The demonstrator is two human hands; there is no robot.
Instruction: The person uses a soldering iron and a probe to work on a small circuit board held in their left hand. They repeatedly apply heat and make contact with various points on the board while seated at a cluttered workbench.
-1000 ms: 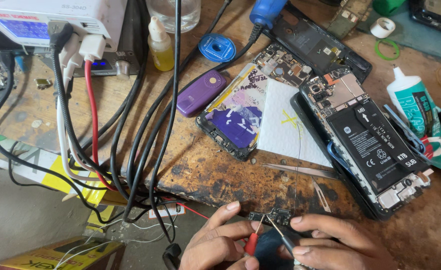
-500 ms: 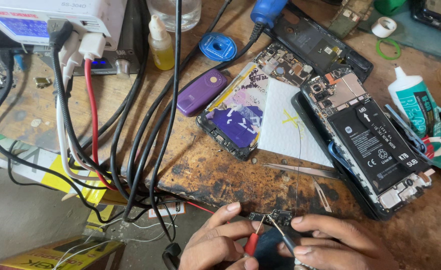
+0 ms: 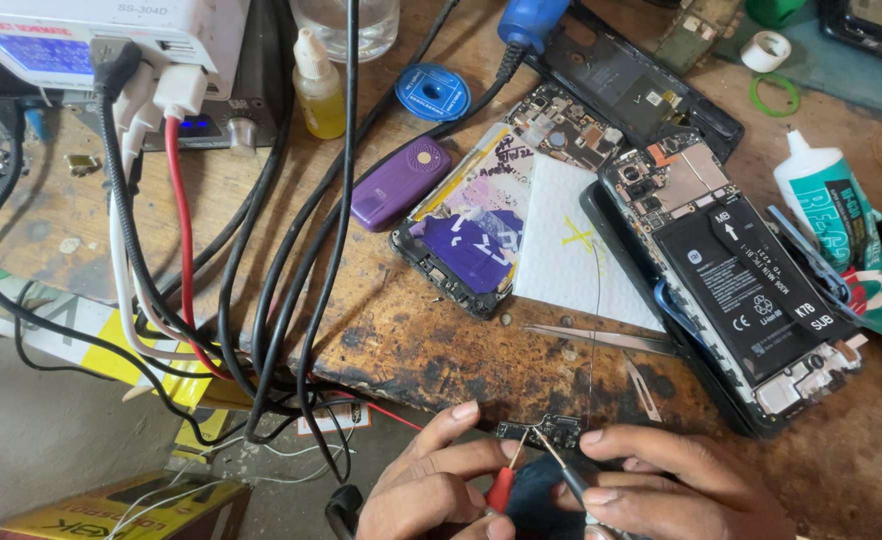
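Far left: a white power unit (image 3: 101, 30) sits at the desk's back edge, cut off by the frame top; black, white and red cables (image 3: 261, 300) run from it down over the desk (image 3: 431, 340) edge.
Left hand (image 3: 431, 490): fingers closed around a red probe (image 3: 504, 482); wrist cut off by the bottom edge.
Small circuit board (image 3: 544, 431): lies at the desk's near edge, between the two hands, just above their fingertips; both probe tips meet on it. Its parts are too small to make out.
Right hand (image 3: 661, 485): fingers closed around a black probe (image 3: 566, 475), mostly hidden by the fingers; palm cut off below.
Behind the board: tweezers (image 3: 601, 340) lie flat on the scorched wood.
Middle: a purple keypad phone (image 3: 401, 183), an opened phone (image 3: 471, 230) partly under a white sheet (image 3: 561, 250).
Right: a second opened phone with a black battery (image 3: 736, 290); a white glue tube (image 3: 831, 200) beside it.
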